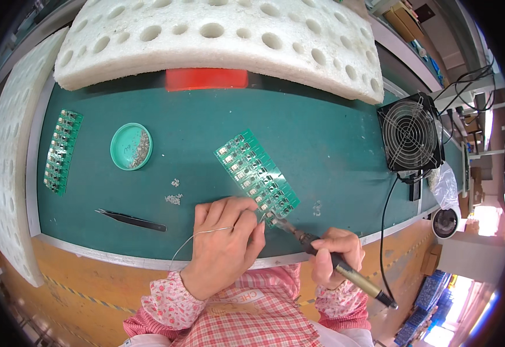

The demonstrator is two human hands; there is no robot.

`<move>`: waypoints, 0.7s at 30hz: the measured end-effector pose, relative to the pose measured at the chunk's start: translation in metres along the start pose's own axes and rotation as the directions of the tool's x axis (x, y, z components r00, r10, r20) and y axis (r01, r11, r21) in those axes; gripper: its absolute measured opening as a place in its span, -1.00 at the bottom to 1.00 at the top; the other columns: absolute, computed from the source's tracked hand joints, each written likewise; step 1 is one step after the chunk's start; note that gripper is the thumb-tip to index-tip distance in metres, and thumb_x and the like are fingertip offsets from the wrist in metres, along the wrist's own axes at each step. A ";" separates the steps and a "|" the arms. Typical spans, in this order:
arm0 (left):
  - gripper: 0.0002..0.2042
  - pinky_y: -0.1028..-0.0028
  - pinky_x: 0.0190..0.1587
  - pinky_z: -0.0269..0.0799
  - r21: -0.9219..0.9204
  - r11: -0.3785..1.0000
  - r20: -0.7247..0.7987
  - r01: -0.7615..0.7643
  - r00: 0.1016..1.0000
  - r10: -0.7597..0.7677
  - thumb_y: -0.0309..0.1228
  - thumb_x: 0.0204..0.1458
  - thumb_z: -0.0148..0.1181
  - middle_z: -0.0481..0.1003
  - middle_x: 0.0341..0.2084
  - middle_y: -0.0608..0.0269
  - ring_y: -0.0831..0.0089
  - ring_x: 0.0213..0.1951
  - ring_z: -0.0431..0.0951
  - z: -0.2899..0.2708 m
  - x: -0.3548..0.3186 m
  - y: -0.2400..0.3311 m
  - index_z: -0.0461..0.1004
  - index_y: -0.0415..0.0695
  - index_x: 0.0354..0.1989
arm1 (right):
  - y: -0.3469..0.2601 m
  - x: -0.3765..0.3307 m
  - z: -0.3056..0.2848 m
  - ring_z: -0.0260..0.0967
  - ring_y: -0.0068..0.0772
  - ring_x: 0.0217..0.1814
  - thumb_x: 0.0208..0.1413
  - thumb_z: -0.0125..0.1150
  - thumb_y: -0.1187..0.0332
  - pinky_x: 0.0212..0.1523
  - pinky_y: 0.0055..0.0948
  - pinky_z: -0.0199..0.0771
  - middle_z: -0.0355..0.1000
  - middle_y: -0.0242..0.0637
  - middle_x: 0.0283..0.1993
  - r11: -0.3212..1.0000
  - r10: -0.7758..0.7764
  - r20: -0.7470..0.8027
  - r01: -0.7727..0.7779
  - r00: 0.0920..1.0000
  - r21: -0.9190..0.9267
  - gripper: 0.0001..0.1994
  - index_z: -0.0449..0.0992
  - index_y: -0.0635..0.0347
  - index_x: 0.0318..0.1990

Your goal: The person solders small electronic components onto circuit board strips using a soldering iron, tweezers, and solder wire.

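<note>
A green circuit board panel (258,178) with rows of small parts lies slantwise on the green mat. My right hand (337,255) is closed round the handle of a soldering iron (345,269), whose tip meets the panel's near end. In my left hand (223,234), closed at the panel's near left edge, is a thin solder wire (190,238). The wire trails over the fingers and down past the wrist; its front end comes close to the iron's tip. Just what the tip touches is too small to make out.
At the left lie a second circuit board panel (62,151), a green round dish (131,147) of tiny parts and black tweezers (131,220). A white foam block (217,49) and red box (206,79) line the back. A fan (410,134) stands right, its cable hanging down.
</note>
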State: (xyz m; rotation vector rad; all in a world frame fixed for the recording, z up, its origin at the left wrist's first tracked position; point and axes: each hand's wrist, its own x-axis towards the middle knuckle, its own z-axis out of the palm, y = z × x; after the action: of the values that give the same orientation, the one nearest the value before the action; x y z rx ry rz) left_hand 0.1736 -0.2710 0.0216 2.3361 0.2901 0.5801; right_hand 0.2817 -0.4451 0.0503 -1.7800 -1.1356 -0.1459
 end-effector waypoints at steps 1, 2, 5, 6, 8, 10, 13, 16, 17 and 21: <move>-0.81 0.24 -0.09 0.21 0.011 1.000 0.002 0.001 1.000 -0.001 -0.52 -0.11 0.34 0.50 -0.15 0.27 0.23 -0.15 0.47 0.001 0.001 0.001 0.38 -0.11 -0.49 | 0.000 -0.001 0.000 0.23 -0.49 -0.74 0.05 0.27 0.47 -0.70 -0.44 0.22 0.36 -0.39 -0.66 1.000 0.001 -0.004 -0.001 1.000 0.000 -0.88 0.45 0.29 -0.33; -0.81 0.24 -0.11 0.20 0.026 1.000 0.002 0.004 1.000 -0.005 -0.52 -0.12 0.35 0.49 -0.15 0.27 0.24 -0.16 0.46 0.001 0.001 0.001 0.39 -0.11 -0.49 | -0.001 -0.003 0.000 0.21 -0.49 -0.75 0.07 0.26 0.46 -0.70 -0.44 0.20 0.33 -0.39 -0.67 0.995 0.087 -0.015 -0.086 0.996 0.041 -0.88 0.45 0.29 -0.34; -0.82 0.24 -0.13 0.19 0.042 0.999 0.006 0.006 1.000 -0.006 -0.52 -0.13 0.34 0.48 -0.17 0.28 0.24 -0.19 0.44 0.003 0.003 0.001 0.39 -0.12 -0.49 | 0.002 -0.006 0.001 0.16 -0.49 -0.76 0.11 0.25 0.43 -0.70 -0.43 0.15 0.26 -0.41 -0.71 0.979 0.186 -0.020 -0.183 0.982 0.086 -0.87 0.44 0.28 -0.36; -0.82 0.24 -0.13 0.19 0.042 0.999 0.009 0.005 1.000 -0.005 -0.52 -0.13 0.34 0.48 -0.17 0.28 0.24 -0.19 0.44 0.004 0.003 0.001 0.39 -0.12 -0.49 | 0.004 -0.006 0.001 0.15 -0.49 -0.76 0.11 0.25 0.43 -0.70 -0.43 0.14 0.24 -0.41 -0.71 0.977 0.191 -0.020 -0.188 0.981 0.097 -0.87 0.44 0.28 -0.36; -0.82 0.25 -0.14 0.18 0.053 0.999 0.004 0.011 1.000 -0.011 -0.52 -0.13 0.34 0.48 -0.16 0.28 0.24 -0.20 0.43 0.005 0.003 0.001 0.40 -0.12 -0.49 | 0.007 -0.007 0.002 0.14 -0.49 -0.76 0.11 0.25 0.42 -0.70 -0.43 0.13 0.23 -0.41 -0.72 0.975 0.197 -0.020 -0.194 0.980 0.109 -0.87 0.44 0.27 -0.36; -0.82 0.25 -0.14 0.17 0.056 0.998 0.009 0.012 1.000 -0.013 -0.52 -0.13 0.34 0.48 -0.17 0.28 0.24 -0.20 0.43 0.005 0.004 0.001 0.40 -0.12 -0.49 | 0.009 -0.008 0.003 0.15 -0.48 -0.76 0.12 0.25 0.41 -0.70 -0.43 0.13 0.24 -0.40 -0.71 0.969 0.211 -0.025 -0.206 0.977 0.139 -0.86 0.44 0.26 -0.36; -0.82 0.25 -0.14 0.17 0.064 0.998 0.012 0.015 1.000 -0.016 -0.52 -0.13 0.35 0.48 -0.17 0.29 0.24 -0.20 0.43 0.006 0.004 0.001 0.40 -0.11 -0.48 | 0.010 -0.007 0.005 0.17 -0.48 -0.76 0.12 0.26 0.40 -0.69 -0.43 0.15 0.25 -0.40 -0.71 0.968 0.207 -0.030 -0.200 0.978 0.154 -0.86 0.44 0.25 -0.36; -0.82 0.25 -0.15 0.17 0.072 0.997 0.009 0.018 1.000 -0.018 -0.52 -0.14 0.35 0.48 -0.17 0.29 0.25 -0.21 0.43 0.005 0.004 0.002 0.40 -0.11 -0.49 | 0.011 -0.006 0.004 0.19 -0.47 -0.75 0.12 0.27 0.39 -0.68 -0.44 0.17 0.26 -0.40 -0.71 0.966 0.215 -0.008 -0.212 0.977 0.148 -0.85 0.44 0.25 -0.35; -0.82 0.25 -0.15 0.17 0.075 0.997 0.008 0.018 1.000 -0.019 -0.52 -0.14 0.35 0.48 -0.17 0.30 0.25 -0.21 0.43 0.005 0.004 0.002 0.40 -0.11 -0.49 | 0.010 -0.006 0.004 0.19 -0.47 -0.75 0.12 0.27 0.39 -0.68 -0.44 0.17 0.26 -0.40 -0.71 0.966 0.216 -0.007 -0.212 0.976 0.148 -0.85 0.44 0.25 -0.35; -0.81 0.26 -0.14 0.17 0.077 0.997 0.008 0.013 1.000 -0.014 -0.52 -0.14 0.36 0.48 -0.17 0.30 0.25 -0.21 0.42 0.005 0.004 0.001 0.40 -0.11 -0.49 | 0.009 -0.006 0.003 0.20 -0.47 -0.75 0.13 0.27 0.37 -0.66 -0.43 0.20 0.30 -0.38 -0.69 0.964 0.227 -0.017 -0.222 0.974 0.143 -0.85 0.44 0.24 -0.35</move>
State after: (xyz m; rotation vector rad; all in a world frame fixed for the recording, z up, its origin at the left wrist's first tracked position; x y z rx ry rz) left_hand 0.1793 -0.2733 0.0197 2.4078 0.3291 0.5619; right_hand 0.2835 -0.4472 0.0397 -1.7586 -0.8906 0.0399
